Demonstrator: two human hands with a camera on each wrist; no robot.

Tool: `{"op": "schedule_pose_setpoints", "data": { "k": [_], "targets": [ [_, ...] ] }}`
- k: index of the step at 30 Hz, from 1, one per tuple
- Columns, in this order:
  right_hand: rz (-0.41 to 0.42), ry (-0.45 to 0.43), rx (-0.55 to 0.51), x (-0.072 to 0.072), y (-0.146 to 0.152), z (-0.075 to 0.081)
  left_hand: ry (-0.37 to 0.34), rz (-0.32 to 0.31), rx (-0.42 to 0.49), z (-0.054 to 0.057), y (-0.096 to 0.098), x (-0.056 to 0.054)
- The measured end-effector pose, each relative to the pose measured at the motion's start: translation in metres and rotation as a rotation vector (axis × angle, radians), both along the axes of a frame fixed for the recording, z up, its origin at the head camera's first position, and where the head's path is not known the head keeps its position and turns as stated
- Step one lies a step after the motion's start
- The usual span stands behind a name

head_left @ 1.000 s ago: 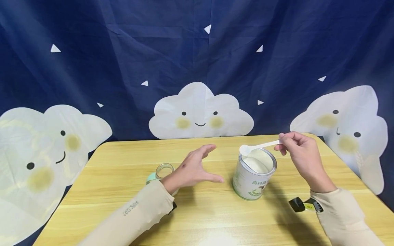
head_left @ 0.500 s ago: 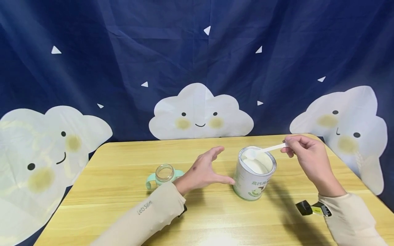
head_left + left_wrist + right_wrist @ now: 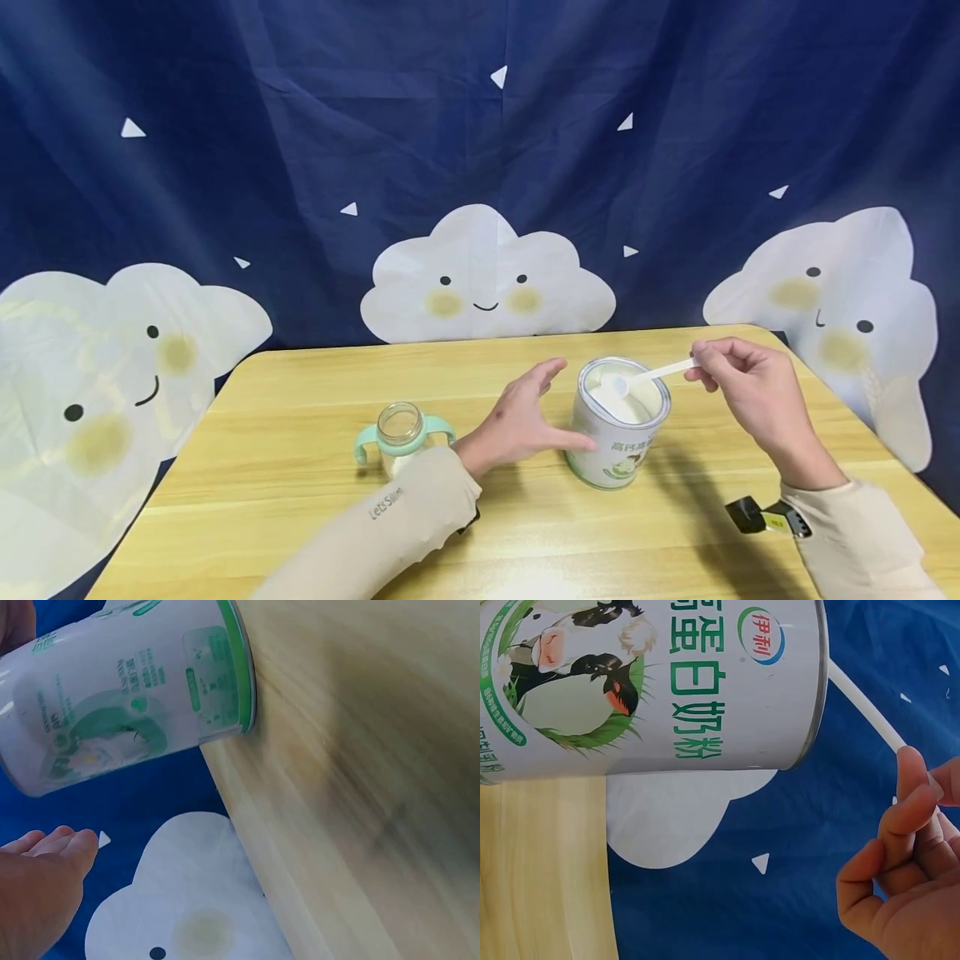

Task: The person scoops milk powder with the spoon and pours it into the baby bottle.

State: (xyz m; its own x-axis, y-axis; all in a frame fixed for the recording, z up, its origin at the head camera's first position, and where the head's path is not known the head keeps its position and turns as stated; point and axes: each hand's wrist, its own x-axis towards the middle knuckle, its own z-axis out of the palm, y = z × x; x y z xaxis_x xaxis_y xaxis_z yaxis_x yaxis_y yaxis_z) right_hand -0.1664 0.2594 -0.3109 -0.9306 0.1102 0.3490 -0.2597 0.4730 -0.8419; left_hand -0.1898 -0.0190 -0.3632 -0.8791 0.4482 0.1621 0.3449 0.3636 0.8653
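An open milk powder can (image 3: 621, 457), white with green print, stands upright right of the table's middle. My right hand (image 3: 761, 400) pinches the handle of a white measuring scoop (image 3: 662, 370). The scoop's bowl is inside the can's mouth, over the pale powder (image 3: 636, 408). Beside the can's left side is my left hand (image 3: 517, 423), thumb and fingers spread apart. Its thumb overlaps the can in the head view; I cannot tell if it touches. The fingers (image 3: 64, 851) stand apart from the can wall in the left wrist view. Printed characters and a cow cover the can (image 3: 690, 697).
A clear bottle (image 3: 400, 423) with mint-green handles stands left of the can, partly hidden by my left sleeve (image 3: 390, 517). The wooden table (image 3: 285, 433) ends at a dark blue curtain (image 3: 420, 125) with cloud shapes. A small black device (image 3: 767, 515) is at my right wrist.
My left hand has moved right, up to the can, uncovering more of the bottle. My right hand has lowered slightly, and the scoop's bowl has gone from above the rim into the can.
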Motion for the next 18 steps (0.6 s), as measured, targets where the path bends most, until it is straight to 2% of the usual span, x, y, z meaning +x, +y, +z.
{"op": "schedule_pose_setpoints", "data": {
  "k": [5, 12, 18],
  "targets": [
    [-0.027, 0.020, 0.038, 0.001, 0.000, -0.002, 0.001, -0.002, 0.008, -0.003, 0.009, 0.000],
    [-0.093, 0.098, 0.165, 0.002, -0.003, -0.007, 0.045, -0.009, 0.018, -0.007, 0.022, -0.005],
    [-0.126, 0.119, 0.219, 0.002, -0.008, -0.010, 0.068, -0.006, 0.018, -0.009, 0.032, -0.009]
  ]
}}
